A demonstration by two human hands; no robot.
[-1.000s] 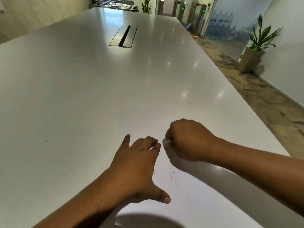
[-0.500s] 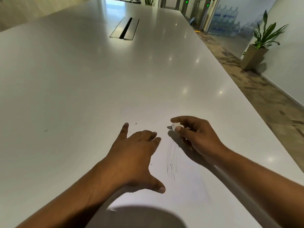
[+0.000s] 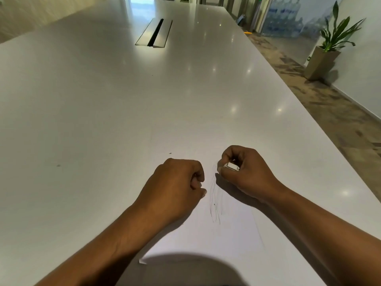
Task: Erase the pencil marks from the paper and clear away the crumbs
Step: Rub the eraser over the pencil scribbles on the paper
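Two hands over a sheet on a long white table.

The table (image 3: 103,110) runs far ahead, with a slotted metal panel (image 3: 154,33) set in its middle and a potted plant (image 3: 327,44) on the floor to the right. The paper (image 3: 202,240) lies at the near edge, faint pencil marks (image 3: 215,199) between the hands. The left hand (image 3: 175,186) rests curled into a loose fist, holding nothing visible. The right hand (image 3: 245,172) pinches a white eraser (image 3: 232,166) with bent fingers at the marks' top. A dark crumb (image 3: 170,153) sits beyond the left hand.

Our long glossy white table (image 3: 103,100) in a bright room

We see a metal cable slot (image 3: 154,33) set in it, mottled brown carpet floor (image 3: 321,96), and a green potted plant (image 3: 327,46) against the white wall (image 3: 367,65).
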